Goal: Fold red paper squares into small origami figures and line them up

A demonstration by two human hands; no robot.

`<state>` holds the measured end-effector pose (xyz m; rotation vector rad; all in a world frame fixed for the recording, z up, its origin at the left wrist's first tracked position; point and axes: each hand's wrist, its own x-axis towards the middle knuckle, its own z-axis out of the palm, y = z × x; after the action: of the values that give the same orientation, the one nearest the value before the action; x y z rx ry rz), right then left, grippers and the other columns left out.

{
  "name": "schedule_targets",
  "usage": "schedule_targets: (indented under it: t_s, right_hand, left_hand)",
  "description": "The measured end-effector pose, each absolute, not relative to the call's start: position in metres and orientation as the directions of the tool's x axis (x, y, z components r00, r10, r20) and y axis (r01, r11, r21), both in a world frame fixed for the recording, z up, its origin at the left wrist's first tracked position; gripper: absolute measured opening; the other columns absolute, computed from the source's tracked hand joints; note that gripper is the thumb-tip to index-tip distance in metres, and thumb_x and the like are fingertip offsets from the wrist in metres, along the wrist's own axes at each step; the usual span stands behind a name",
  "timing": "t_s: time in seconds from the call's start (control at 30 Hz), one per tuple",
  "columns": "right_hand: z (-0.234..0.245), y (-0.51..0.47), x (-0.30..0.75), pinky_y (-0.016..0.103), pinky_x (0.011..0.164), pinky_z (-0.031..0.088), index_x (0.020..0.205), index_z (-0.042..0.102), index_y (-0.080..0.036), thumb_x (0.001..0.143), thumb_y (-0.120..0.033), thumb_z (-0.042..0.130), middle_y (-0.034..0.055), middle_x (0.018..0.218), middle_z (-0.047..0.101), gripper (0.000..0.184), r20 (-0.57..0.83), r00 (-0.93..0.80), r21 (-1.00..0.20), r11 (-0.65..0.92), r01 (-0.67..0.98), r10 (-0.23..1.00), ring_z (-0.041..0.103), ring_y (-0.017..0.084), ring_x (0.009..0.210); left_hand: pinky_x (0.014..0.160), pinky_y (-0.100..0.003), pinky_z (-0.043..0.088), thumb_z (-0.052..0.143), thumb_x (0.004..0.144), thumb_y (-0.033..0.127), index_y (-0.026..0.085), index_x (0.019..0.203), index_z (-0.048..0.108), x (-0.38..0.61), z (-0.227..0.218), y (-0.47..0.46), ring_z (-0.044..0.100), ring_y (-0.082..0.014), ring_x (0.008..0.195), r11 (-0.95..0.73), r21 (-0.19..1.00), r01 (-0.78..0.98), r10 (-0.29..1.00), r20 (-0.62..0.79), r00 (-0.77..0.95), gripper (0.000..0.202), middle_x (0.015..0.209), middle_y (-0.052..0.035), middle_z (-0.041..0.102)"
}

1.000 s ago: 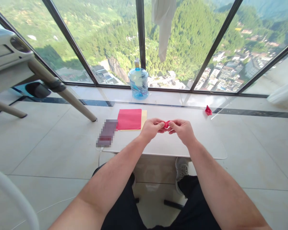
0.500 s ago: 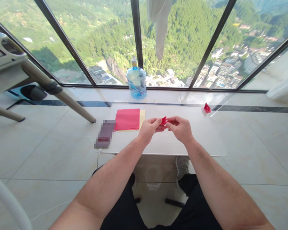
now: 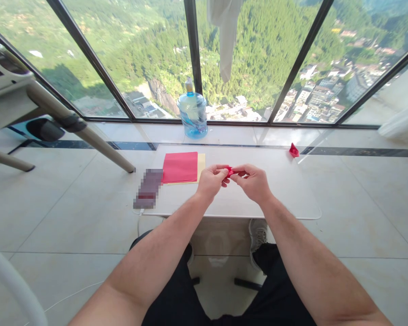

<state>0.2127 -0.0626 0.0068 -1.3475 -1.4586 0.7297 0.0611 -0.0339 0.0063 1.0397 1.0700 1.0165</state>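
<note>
Between my two hands, above the middle of the white table (image 3: 258, 199), is a small folded piece of red paper (image 3: 229, 172). My left hand (image 3: 211, 181) pinches it from the left, its fingers partly behind it. From the right, the thumb and fingertips of my right hand (image 3: 253, 181) grip its other side. The fingers hide much of its shape. At the table's far right corner sits a folded red paper piece (image 3: 293, 150), apart from both hands. A stack of red paper sheets (image 3: 180, 167) lies left of my left hand, over yellow paper (image 3: 201, 165).
A blurred-out phone-like object (image 3: 149, 188) with a white cable (image 3: 138, 224) lies at the table's left edge. Behind the table a large blue water bottle (image 3: 192, 115) stands by the window. A tubular metal leg (image 3: 102, 147) slants down on the left. My shoe (image 3: 258, 231) is below the table.
The red paper has shifted slightly left and turned between my fingers, showing a different side. My right hand has moved a little left, closer to my left hand.
</note>
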Motion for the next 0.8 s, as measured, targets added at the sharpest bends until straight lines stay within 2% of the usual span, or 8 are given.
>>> schedule_targets:
  t_s: [0.13,0.23,0.33,0.43,0.57,0.67,0.8]
  right_hand:
    - [0.006,-0.062,0.213,0.032,0.067,0.054,0.081,0.077,-0.022,0.076,-0.036,0.077,0.0041,0.082,0.073,0.015,0.269,0.122,-0.911,0.211,0.355,0.955,0.066,0.017,0.069]
    - [0.007,-0.062,0.213,0.031,0.066,0.053,0.075,0.076,-0.023,0.076,-0.037,0.077,0.0041,0.081,0.07,0.014,0.303,0.128,-0.888,0.231,0.397,0.944,0.064,0.016,0.069]
    - [0.007,-0.063,0.213,0.03,0.064,0.052,0.072,0.075,-0.023,0.075,-0.037,0.077,0.0037,0.08,0.07,0.015,0.303,0.124,-0.879,0.227,0.419,0.945,0.063,0.016,0.067]
    - [0.006,-0.062,0.213,0.028,0.057,0.049,0.073,0.073,-0.021,0.073,-0.037,0.077,0.0024,0.071,0.07,0.016,0.219,0.121,-0.923,0.166,0.347,0.968,0.061,0.015,0.061]
    - [0.008,-0.062,0.213,0.027,0.049,0.045,0.074,0.071,-0.02,0.07,-0.039,0.077,0.0019,0.063,0.069,0.021,0.079,0.115,-0.978,0.055,0.201,0.99,0.058,0.014,0.054]
    - [0.012,-0.062,0.214,0.027,0.048,0.045,0.074,0.069,-0.019,0.068,-0.039,0.078,0.001,0.06,0.068,0.023,0.031,0.124,-0.989,0.012,0.149,0.992,0.056,0.013,0.05]
    - [0.016,-0.062,0.216,0.026,0.048,0.047,0.072,0.065,-0.02,0.07,-0.031,0.073,-0.0011,0.059,0.065,0.014,0.035,0.143,-0.994,0.02,0.106,0.989,0.057,0.013,0.051]
  left_hand:
    - [0.065,-0.025,0.055,0.07,0.079,0.024,0.021,0.116,0.068,0.055,0.008,-0.034,0.07,-0.0153,0.077,-0.08,0.994,0.077,0.979,0.064,0.193,0.037,0.09,-0.0045,0.074]
    - [0.073,-0.025,0.056,0.07,0.078,0.024,0.019,0.099,0.074,0.051,0.01,-0.033,0.072,-0.0182,0.09,-0.193,0.969,0.157,0.96,0.153,0.234,0.021,0.106,-0.0079,0.074]
    - [0.07,-0.026,0.057,0.071,0.077,0.025,0.016,0.084,0.074,0.049,0.011,-0.032,0.072,-0.0179,0.084,-0.178,0.973,0.148,0.95,0.131,0.284,0.012,0.112,-0.0108,0.072]
    - [0.063,-0.027,0.057,0.07,0.078,0.025,0.014,0.082,0.072,0.049,0.012,-0.032,0.071,-0.016,0.071,-0.099,0.991,0.094,0.947,0.065,0.315,0.011,0.093,-0.0091,0.075]
    - [0.061,-0.028,0.058,0.07,0.078,0.024,0.014,0.075,0.067,0.049,0.011,-0.031,0.069,-0.0164,0.067,-0.035,0.997,0.073,0.961,0.014,0.276,0.011,0.072,-0.0058,0.072]
    - [0.059,-0.028,0.058,0.071,0.078,0.025,0.014,0.075,0.065,0.05,0.011,-0.03,0.069,-0.016,0.066,-0.019,0.999,0.048,0.967,0.006,0.256,0.012,0.071,-0.005,0.071]
    - [0.061,-0.028,0.059,0.07,0.078,0.024,0.014,0.076,0.064,0.05,0.012,-0.028,0.068,-0.014,0.065,0.023,0.999,-0.025,0.972,-0.017,0.235,0.012,0.078,-0.0054,0.072]
